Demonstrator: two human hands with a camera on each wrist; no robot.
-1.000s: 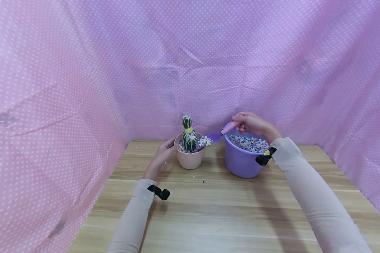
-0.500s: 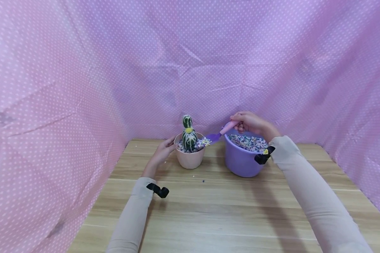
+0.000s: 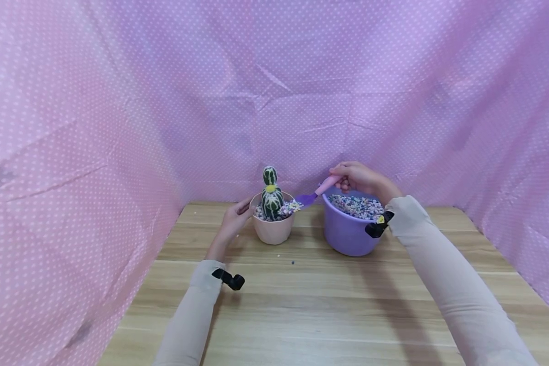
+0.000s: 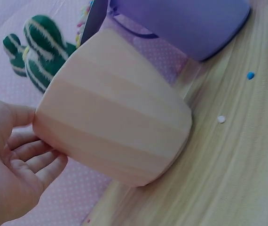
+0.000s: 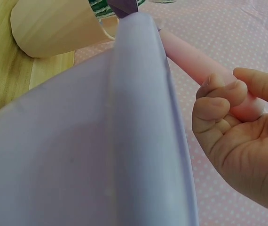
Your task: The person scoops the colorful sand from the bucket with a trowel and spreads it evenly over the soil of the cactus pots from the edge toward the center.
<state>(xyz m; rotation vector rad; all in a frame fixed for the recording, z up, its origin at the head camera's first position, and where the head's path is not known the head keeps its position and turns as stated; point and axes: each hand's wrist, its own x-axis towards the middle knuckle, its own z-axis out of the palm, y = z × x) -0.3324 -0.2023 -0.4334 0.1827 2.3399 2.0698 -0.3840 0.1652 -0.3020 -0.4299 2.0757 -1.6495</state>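
My left hand holds the side of a pale peach plant pot, thumb at the rim and fingers against the wall. In the pot stands a green cactus with white stripes and a yellow flower, among small beads. My right hand grips the pink handle of a small trowel. Its purple blade slopes down to the pot's right rim, with pastel beads heaped at the tip beside the cactus. Below that hand is a purple bucket of multicoloured beads.
A wood-grain table carries both containers. A few loose beads lie in front of the pot, among them a blue bead and a white bead. Pink dotted cloth hangs behind and at both sides.
My right hand and the trowel have shifted slightly left, bringing the loaded tip further over the pot's rim. My left hand keeps its place at the pot.
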